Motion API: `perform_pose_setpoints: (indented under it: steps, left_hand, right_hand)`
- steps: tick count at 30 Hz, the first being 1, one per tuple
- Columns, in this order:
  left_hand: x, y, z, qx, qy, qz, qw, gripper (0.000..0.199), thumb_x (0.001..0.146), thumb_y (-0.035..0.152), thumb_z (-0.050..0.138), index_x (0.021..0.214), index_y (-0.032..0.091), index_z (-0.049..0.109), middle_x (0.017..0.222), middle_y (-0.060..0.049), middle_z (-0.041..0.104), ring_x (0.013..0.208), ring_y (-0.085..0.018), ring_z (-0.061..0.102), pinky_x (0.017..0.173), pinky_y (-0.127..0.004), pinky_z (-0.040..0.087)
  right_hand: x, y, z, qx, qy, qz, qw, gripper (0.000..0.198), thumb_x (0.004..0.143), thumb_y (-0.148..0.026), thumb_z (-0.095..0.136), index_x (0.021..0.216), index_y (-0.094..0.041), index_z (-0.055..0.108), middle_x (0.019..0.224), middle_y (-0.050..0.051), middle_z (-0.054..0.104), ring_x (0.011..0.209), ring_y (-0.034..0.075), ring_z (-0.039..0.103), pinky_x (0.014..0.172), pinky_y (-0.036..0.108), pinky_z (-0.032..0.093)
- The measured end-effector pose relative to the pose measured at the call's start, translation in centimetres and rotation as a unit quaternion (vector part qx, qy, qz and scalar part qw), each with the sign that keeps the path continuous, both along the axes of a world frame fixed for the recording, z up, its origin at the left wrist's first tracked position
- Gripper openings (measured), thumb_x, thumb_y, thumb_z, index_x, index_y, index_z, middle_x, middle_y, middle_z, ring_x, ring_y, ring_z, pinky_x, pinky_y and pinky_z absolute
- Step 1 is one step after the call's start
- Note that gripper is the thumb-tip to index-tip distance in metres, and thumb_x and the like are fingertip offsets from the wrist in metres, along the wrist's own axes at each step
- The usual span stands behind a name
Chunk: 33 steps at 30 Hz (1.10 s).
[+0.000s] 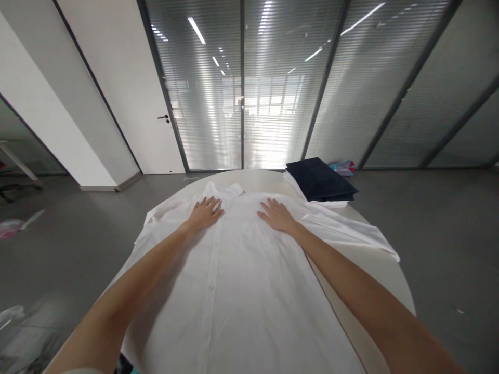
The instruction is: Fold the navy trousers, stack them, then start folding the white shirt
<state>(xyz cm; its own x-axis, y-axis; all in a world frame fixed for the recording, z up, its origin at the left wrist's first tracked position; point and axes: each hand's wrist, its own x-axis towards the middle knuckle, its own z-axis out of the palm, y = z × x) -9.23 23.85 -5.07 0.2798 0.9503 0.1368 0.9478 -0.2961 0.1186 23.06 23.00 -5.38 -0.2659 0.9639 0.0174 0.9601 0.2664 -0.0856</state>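
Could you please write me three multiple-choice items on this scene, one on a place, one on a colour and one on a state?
1. Where does the dark folded cloth lie?
A. at the table's far right edge
B. on the floor
C. under the left hand

2. What colour is the shirt?
A. red
B. white
C. black

3. How are the hands placed?
A. clenched in fists
B. lifted off the table
C. flat and open on the shirt

Answers:
1 A, it sits on a white folded piece past the right hand.
2 B, the spread shirt with its button line is white.
3 C, the left hand and right hand press palm down near the collar.
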Motion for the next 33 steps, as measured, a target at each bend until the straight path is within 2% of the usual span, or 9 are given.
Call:
perform_pose_setpoints:
  steps: [3, 7, 12, 14, 18, 23, 26, 29, 33]
  left_hand:
    - [1.2, 1.4, -0.2, -0.003, 0.013, 0.013, 1.000, 0.068, 0.096, 0.066, 0.035, 0.153, 0.029, 0.035, 0.160, -0.010, 0.033, 0.142, -0.042, 0.032, 0.109, -0.058, 0.029]
    - [2.4, 2.9, 0.4, 0.066, 0.018, 0.032, 0.997, 0.065, 0.093, 0.066, 0.042, 0.146, 0.028, 0.046, 0.142, -0.014, 0.055, 0.124, -0.038, 0.052, 0.100, -0.055, 0.038]
    - [4.8, 5.3, 0.6, 0.131, 0.012, 0.004, 0.991, 0.047, 0.097, 0.053, 0.044, 0.131, 0.024, 0.059, 0.145, -0.012, 0.052, 0.135, -0.030, 0.044, 0.110, -0.045, 0.033]
    - [5.7, 6.3, 0.3, 0.143, -0.003, -0.009, 0.990, 0.050, 0.098, 0.050, 0.044, 0.140, 0.023, 0.052, 0.146, -0.012, 0.052, 0.137, -0.027, 0.044, 0.112, -0.041, 0.033]
    - [6.7, 7.8, -0.4, 0.112, -0.052, 0.039, 0.992, 0.070, 0.098, 0.044, 0.043, 0.158, 0.017, 0.021, 0.144, -0.017, 0.053, 0.126, -0.027, 0.056, 0.106, -0.040, 0.041]
    - [6.8, 9.7, -0.2, 0.033, -0.002, 0.019, 0.999, 0.052, 0.101, 0.049, 0.032, 0.147, 0.031, 0.047, 0.158, -0.011, 0.038, 0.144, -0.028, 0.037, 0.115, -0.051, 0.027]
    - [6.8, 11.0, 0.2, -0.020, 0.015, 0.029, 0.999, 0.059, 0.098, 0.062, 0.031, 0.150, 0.036, 0.042, 0.160, -0.010, 0.034, 0.148, -0.034, 0.028, 0.114, -0.066, 0.015]
    - [7.4, 11.6, 0.7, -0.061, 0.025, 0.050, 0.997, 0.064, 0.095, 0.065, 0.033, 0.152, 0.035, 0.039, 0.163, -0.012, 0.026, 0.148, -0.039, 0.024, 0.110, -0.073, 0.015]
    - [9.9, 11.0, 0.7, 0.072, 0.028, 0.048, 0.996, 0.059, 0.097, 0.054, 0.039, 0.146, 0.023, 0.049, 0.166, -0.013, 0.013, 0.151, -0.041, 0.008, 0.114, -0.070, 0.007]
  right_hand:
    - [0.8, 0.3, -0.4, -0.017, -0.007, -0.017, 1.000, 0.076, 0.098, -0.067, 0.016, 0.159, -0.023, 0.026, 0.165, 0.012, 0.016, 0.152, 0.030, 0.014, 0.121, 0.049, 0.014]
    - [1.8, 0.7, -0.7, -0.009, -0.011, -0.022, 1.000, 0.074, 0.098, -0.067, 0.015, 0.159, -0.025, 0.025, 0.165, 0.011, 0.017, 0.152, 0.029, 0.015, 0.121, 0.050, 0.015]
    - [1.9, 0.8, -0.8, 0.014, -0.010, -0.022, 1.000, 0.073, 0.098, -0.067, 0.016, 0.158, -0.026, 0.028, 0.165, 0.010, 0.021, 0.151, 0.029, 0.018, 0.121, 0.050, 0.016]
    - [2.1, 0.9, -0.7, 0.012, -0.010, -0.027, 1.000, 0.073, 0.098, -0.066, 0.017, 0.158, -0.025, 0.028, 0.165, 0.009, 0.021, 0.151, 0.029, 0.018, 0.121, 0.049, 0.016]
    - [2.5, 1.2, -0.5, 0.000, -0.009, -0.051, 0.999, 0.075, 0.098, -0.066, 0.020, 0.158, -0.021, 0.028, 0.165, 0.010, 0.020, 0.151, 0.030, 0.017, 0.121, 0.049, 0.016]
    - [3.0, 1.6, -0.4, -0.008, -0.006, -0.065, 0.998, 0.076, 0.098, -0.065, 0.020, 0.158, -0.020, 0.027, 0.165, 0.010, 0.020, 0.151, 0.031, 0.017, 0.121, 0.050, 0.016]
    - [3.3, 1.8, -0.5, -0.008, -0.001, -0.069, 0.998, 0.076, 0.098, -0.065, 0.020, 0.158, -0.020, 0.027, 0.165, 0.010, 0.020, 0.151, 0.030, 0.016, 0.121, 0.050, 0.015]
    - [3.4, 1.9, -0.5, -0.008, -0.001, -0.074, 0.997, 0.075, 0.098, -0.065, 0.020, 0.158, -0.021, 0.027, 0.165, 0.009, 0.020, 0.152, 0.030, 0.016, 0.122, 0.049, 0.015]
    - [3.3, 1.6, -0.3, -0.003, 0.000, -0.075, 0.997, 0.074, 0.099, -0.065, 0.020, 0.158, -0.021, 0.027, 0.165, 0.009, 0.020, 0.151, 0.030, 0.017, 0.121, 0.049, 0.015]
